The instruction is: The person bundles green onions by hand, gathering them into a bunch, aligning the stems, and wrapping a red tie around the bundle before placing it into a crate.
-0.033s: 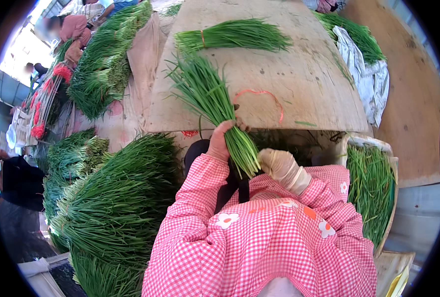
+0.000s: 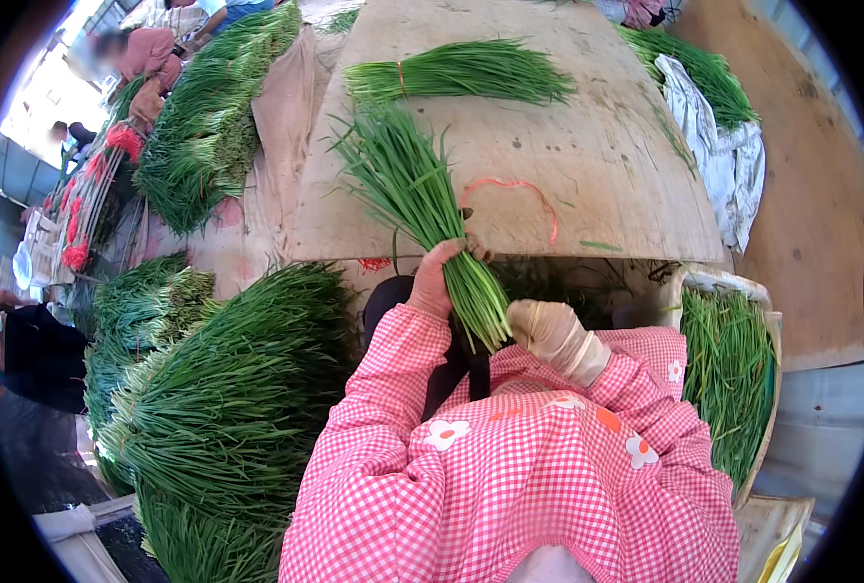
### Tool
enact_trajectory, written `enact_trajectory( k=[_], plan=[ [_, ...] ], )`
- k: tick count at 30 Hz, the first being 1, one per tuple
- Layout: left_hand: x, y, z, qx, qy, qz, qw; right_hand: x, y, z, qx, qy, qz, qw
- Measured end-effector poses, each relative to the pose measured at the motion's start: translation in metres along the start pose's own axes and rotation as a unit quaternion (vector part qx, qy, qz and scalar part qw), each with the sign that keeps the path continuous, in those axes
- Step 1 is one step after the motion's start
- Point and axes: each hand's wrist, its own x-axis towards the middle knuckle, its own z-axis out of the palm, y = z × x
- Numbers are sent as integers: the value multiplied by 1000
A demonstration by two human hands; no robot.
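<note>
A bunch of garlic chives [image 2: 407, 185] slants from the board's near edge toward me, leaf tips far left and pale cut ends close to my body. Around its lower stalks my left hand [image 2: 437, 277] is closed, with darkened fingertips showing on the far side. My right hand [image 2: 553, 335], in a pale glove, has its fingers curled in against the cut ends; what they pinch, if anything, is hidden. Beyond, a tied bunch of chives [image 2: 461, 73] lies across the wooden board [image 2: 607, 175]. A loose red tie [image 2: 524, 182] curves on the board beside the held bunch.
Big heaps of chives [image 2: 228, 379] rise at my left, with more bundles [image 2: 208, 126] behind them. A chive-filled crate [image 2: 728, 374] stands at my right. Red ties [image 2: 124, 141] hang on a rack at far left. Other people [image 2: 150, 58] sit at the back left.
</note>
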Motion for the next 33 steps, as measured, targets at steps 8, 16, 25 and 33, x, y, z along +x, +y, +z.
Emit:
enact_trajectory(
  k=[8, 16, 25, 33],
  plan=[
    [-5, 1, 5, 65, 36, -6, 997, -36, 29, -1, -103, -319, 187, 923],
    [-6, -18, -2, 329, -14, -39, 943, 8, 18, -39, 150, -45, 227, 961],
    [-5, -61, 3, 545, -89, 20, 833, 24, 21, -31, 192, 39, 173, 965],
    [-4, -69, 21, 585, -86, 0, 806, -5, 0, -99, 132, 95, 180, 970]
  ],
)
